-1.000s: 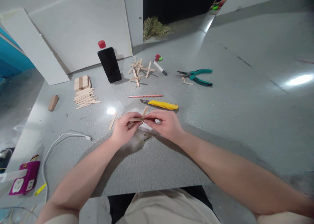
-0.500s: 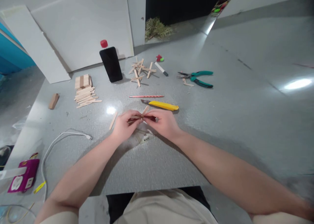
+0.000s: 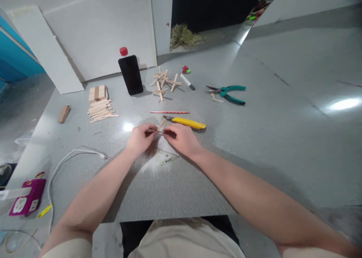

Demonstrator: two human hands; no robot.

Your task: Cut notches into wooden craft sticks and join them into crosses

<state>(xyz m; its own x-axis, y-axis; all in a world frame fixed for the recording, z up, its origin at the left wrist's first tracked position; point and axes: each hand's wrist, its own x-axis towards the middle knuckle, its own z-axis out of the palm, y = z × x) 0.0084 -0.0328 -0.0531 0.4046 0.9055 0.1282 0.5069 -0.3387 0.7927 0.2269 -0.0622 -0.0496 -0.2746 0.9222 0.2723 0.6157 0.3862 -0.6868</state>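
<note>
My left hand [image 3: 142,139] and my right hand [image 3: 181,139] meet fingertip to fingertip above the table. Both are closed in a pinch on thin wooden craft sticks [image 3: 161,124]. One stick points up and away between the hands; another runs nearly level from the left fingers. My fingers hide most of where they cross. Just beyond my right hand lies a yellow utility knife [image 3: 189,123] with its blade out, and behind it a red pencil [image 3: 169,112]. Below the hands, a clear ruler [image 3: 167,160] rests flat on the table.
Crossed craft sticks [image 3: 161,89] lie near a marker [image 3: 187,82]. Green-handled pliers [image 3: 231,95] are at right. Stacked sticks [image 3: 98,93], a wooden block [image 3: 63,114] and a white cable [image 3: 68,157] occupy the left. A black phone [image 3: 131,75] leans upright against a red-capped bottle [image 3: 123,51].
Both hands have shifted slightly left, and the held sticks have turned a little. The loose stick beside my left hand is no longer visible. The camera view has moved slightly.
</note>
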